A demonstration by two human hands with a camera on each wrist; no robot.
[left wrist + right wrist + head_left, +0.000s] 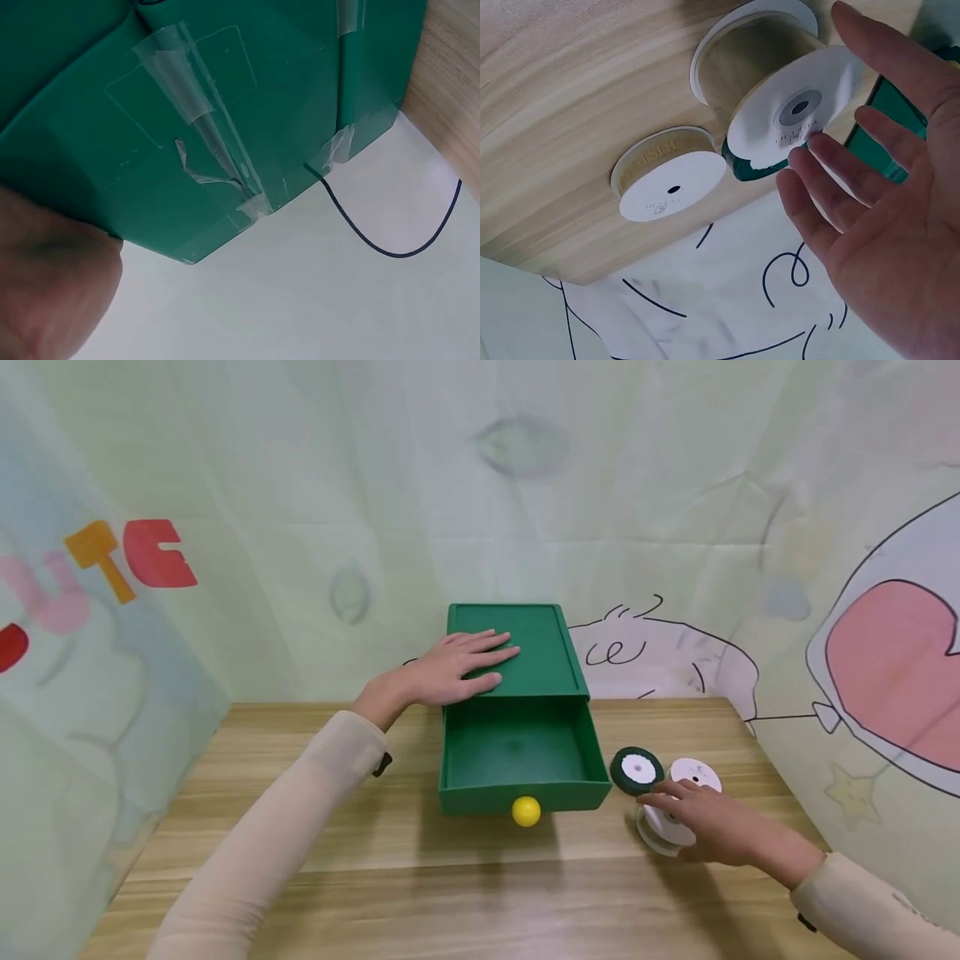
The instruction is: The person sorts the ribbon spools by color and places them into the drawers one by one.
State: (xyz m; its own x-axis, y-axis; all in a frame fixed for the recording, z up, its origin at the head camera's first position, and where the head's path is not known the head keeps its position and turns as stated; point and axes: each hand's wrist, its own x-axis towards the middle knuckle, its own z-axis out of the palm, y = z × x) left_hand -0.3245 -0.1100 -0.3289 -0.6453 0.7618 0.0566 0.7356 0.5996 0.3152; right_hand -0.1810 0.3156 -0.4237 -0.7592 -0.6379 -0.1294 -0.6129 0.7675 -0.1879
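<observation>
large ribbon spool, right hand loosely spread near it, left hand flat on green box, neither grasping

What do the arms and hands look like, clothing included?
The left sleeve is long, cream and plain; the right sleeve matches but carries small dark markings. Small black pieces show by both sleeve ends. The left hand and right hand are ungloved.

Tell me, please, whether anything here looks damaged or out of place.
Yes: in the left wrist view, the green box has clear tape stuck across its outside, wrinkled at the edge, with a loose strip curling away. It looks odd, perhaps a makeshift repair.
</observation>
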